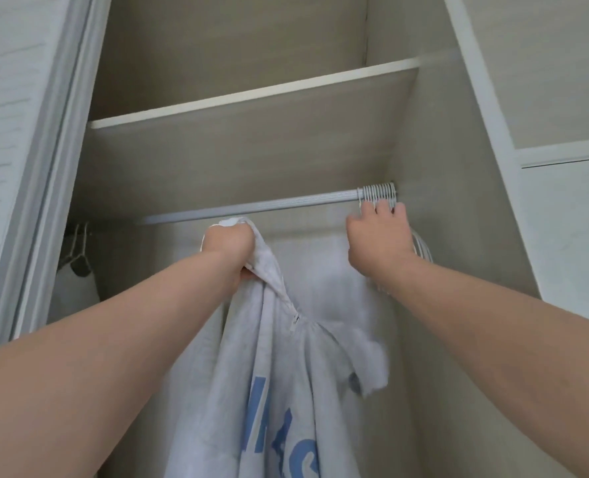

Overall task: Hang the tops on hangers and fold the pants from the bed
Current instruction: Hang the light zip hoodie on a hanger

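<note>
A white top with blue lettering hangs down inside the open wardrobe, bunched at its neck in my left hand, just under the silver rail. Several white wire hangers are packed together at the rail's right end. My right hand is raised to them, fingers curled around the wires just below the hooks; whether it grips one hanger or more I cannot tell. The hangers' lower loops show behind my right wrist.
A shelf spans the wardrobe above the rail. At the rail's left end hang a hanger and a white garment. A sliding door stands at the left, and a cabinet side panel at the right.
</note>
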